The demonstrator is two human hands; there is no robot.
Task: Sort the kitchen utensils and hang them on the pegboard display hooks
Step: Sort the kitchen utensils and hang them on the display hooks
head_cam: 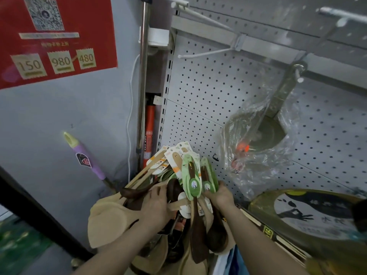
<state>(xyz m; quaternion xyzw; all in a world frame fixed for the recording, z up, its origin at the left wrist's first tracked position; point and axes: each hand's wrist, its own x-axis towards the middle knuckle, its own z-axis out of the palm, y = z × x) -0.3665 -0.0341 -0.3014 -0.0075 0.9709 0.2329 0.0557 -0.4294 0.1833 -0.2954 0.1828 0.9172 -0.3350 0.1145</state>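
L hand grips spoons, bundle low by pegboard. R hand pinches green-carded ones. One bagged ladle hung; hook bare. Est. progress: early.

Grey pegboard, upright, spanning 12 to 4 o'clock. Bare hook at 12 o'clock. Loaded hook at 2 o'clock, carrying one metal ladle hung by its handle inside a clear plastic bag. Round board at the foot, 4 o'clock.
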